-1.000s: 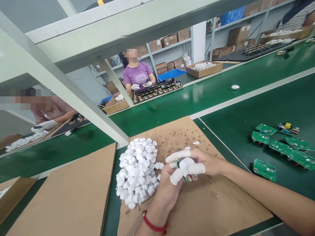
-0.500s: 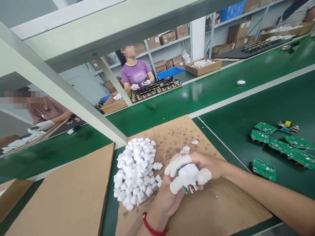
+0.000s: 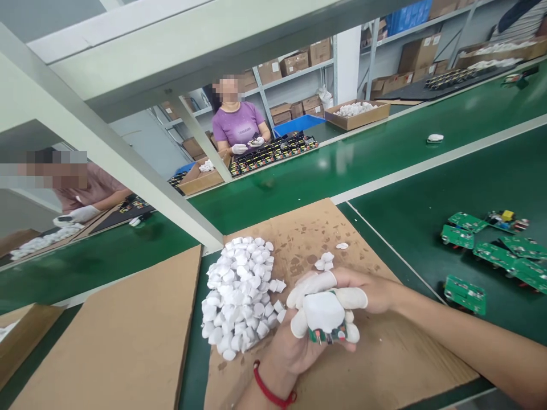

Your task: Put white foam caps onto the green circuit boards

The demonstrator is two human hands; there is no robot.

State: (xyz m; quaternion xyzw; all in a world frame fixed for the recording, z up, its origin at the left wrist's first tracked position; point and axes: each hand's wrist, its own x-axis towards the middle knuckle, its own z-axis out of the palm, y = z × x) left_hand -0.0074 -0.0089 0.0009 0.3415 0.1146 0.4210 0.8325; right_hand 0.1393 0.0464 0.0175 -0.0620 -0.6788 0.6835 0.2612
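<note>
Between both hands is a small green circuit board [image 3: 317,335] with metal pins along its near edge. A smooth white putty-like pad [image 3: 325,311] covers its top. My left hand [image 3: 294,348], with a red cord at the wrist, is closed around the board from the left and below. From the right, my right hand [image 3: 363,289] grips the same board, its fingers against the pad's far and right edges. White covers sit on several fingertips of both hands. Left of them, a pile of white putty-like lumps [image 3: 239,290] rests on a cardboard sheet [image 3: 307,233].
More green circuit boards [image 3: 465,293] lie on the green table at right. A metal post [image 3: 162,191] slants across the left, beside another cardboard sheet [image 3: 123,319]. Across the green belt [image 3: 376,142], a person in purple [image 3: 239,125] handles parts; another person works at far left.
The board has tilted in my hands, so the white pad now faces up more fully and looks flatter. My right fingers have shifted around it. The whole view has moved slightly.
</note>
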